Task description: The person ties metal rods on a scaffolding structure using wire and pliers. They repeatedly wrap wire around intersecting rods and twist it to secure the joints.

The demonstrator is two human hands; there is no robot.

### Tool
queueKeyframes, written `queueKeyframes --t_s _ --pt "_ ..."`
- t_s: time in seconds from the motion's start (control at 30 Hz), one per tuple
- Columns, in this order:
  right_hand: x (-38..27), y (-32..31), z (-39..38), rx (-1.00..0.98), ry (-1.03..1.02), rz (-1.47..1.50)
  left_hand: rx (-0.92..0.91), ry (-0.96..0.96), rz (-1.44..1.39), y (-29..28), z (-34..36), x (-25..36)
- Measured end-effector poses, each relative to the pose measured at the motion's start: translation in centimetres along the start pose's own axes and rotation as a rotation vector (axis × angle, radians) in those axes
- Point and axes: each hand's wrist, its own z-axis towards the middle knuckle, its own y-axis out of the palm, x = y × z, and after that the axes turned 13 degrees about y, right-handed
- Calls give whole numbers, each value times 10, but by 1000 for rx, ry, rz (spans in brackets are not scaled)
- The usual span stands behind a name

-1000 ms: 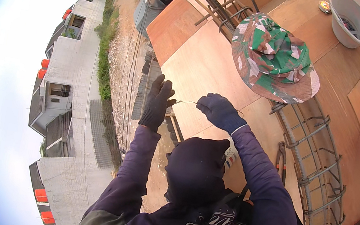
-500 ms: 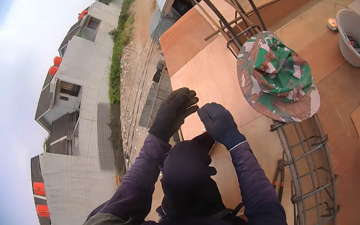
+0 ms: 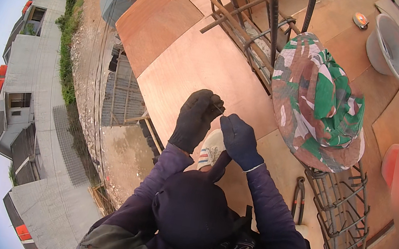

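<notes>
My left hand (image 3: 197,120), in a black knitted glove, is raised in front of me with its fingers pinched. It grips a thin dark piece of wire (image 3: 218,109) that slants toward the other hand. Close by on the right, my right hand (image 3: 240,142), in a dark blue glove, has its fingers curled closed at the wire's other end; the grip itself is hidden. Both hands are above a plywood sheet (image 3: 199,66). A pair of pincers (image 3: 298,198) with dark handles lies to the right of my right forearm.
A camouflage hat (image 3: 315,102) covers one end of a rebar cage (image 3: 344,225). Upright rebar (image 3: 271,20) rises ahead. A grey bucket (image 3: 390,49) and tape measure (image 3: 360,20) are at far right. A shoe (image 3: 212,151) shows below my hands. Left, the deck edge drops toward lower ground.
The view has shifted, so the deck and hat sit differently in it. The shoe and more of the pincers have come into sight. My hands stay close together.
</notes>
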Motion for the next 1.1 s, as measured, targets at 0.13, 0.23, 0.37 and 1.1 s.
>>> queueKeyframes --t_s 0.13,0.23,0.37,1.1 --pt "12 27 19 91 98 -73 61 -27 76 -15 28 -11" --pt "20 36 32 133 94 -126 137 -71 193 -25 44 -21" --pt "23 37 40 82 260 -125 199 -175 162 -43 60 -34" --pt "52 23 32 30 417 -93 36 -348 347 -41 127 -69"
